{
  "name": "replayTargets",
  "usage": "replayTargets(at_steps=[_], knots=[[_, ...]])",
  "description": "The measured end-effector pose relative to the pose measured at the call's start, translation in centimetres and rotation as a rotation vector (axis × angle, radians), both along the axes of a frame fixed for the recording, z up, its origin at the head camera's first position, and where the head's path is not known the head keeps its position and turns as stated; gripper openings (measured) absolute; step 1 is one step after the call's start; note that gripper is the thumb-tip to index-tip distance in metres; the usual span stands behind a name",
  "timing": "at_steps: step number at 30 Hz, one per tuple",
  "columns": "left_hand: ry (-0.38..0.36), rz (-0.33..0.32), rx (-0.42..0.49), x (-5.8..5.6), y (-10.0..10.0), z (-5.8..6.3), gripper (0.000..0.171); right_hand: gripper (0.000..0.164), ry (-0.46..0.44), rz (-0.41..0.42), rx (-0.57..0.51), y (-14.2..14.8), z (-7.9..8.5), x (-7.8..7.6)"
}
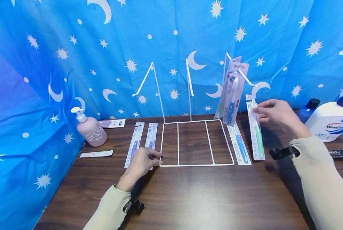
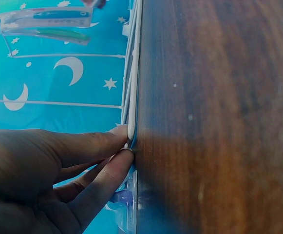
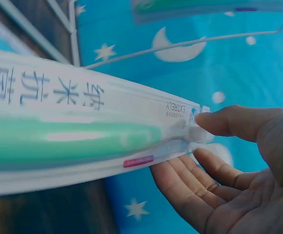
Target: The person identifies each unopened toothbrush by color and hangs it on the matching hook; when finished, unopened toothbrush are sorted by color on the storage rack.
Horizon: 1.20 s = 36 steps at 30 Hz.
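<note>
My right hand (image 1: 277, 113) pinches a packaged green toothbrush (image 1: 257, 134) near its top, thumb on the front. The pack stands tilted, its lower end close over the table; the right wrist view shows its green handle (image 3: 73, 141) large. At the front left corner of a white wire rack (image 1: 188, 165), my left hand (image 1: 141, 163) pinches the wire between thumb and finger. Two packaged toothbrushes, purple (image 1: 135, 143) and another (image 1: 152, 135) partly under the left hand, lie left of the rack. Packaged toothbrushes (image 1: 235, 95) hang from the rack's right hook.
A packaged blue toothbrush (image 1: 240, 145) lies right of the rack. Two more hooks (image 1: 144, 78) rise from its back. A pink pump bottle (image 1: 92, 131), a small sachet (image 1: 96, 154) and a tube (image 1: 114, 123) are at left. At right stand a white pump bottle (image 1: 329, 118) and blue bottle (image 1: 307, 110).
</note>
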<state>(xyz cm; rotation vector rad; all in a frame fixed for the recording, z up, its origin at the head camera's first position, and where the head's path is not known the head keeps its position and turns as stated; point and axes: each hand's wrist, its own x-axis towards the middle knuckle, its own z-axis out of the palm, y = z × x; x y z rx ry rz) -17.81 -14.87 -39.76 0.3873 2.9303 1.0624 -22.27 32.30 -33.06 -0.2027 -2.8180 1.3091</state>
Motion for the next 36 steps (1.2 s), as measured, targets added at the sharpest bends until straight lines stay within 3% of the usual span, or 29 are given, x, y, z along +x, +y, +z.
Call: replayTargets(at_steps=[6, 17, 22, 36], knots=[[0.001, 0.007, 0.014, 0.1, 0.0, 0.0, 0.017, 0.089, 0.049, -0.002, 0.016, -0.5, 2.1, 1.1], [-0.012, 0.001, -0.004, -0.1, -0.2, -0.1, 0.018, 0.072, 0.178, -0.059, 0.006, -1.4, 5.2, 3.7], [-0.008, -0.004, 0.001, -0.2, -0.3, -0.1, 0.017, 0.065, 0.219, -0.065, -0.081, -1.8, 6.4, 4.5], [0.005, -0.014, 0.007, 0.0, -0.5, 0.0, 0.018, 0.053, 0.389, -0.114, -0.156, -3.1, 8.3, 7.2]])
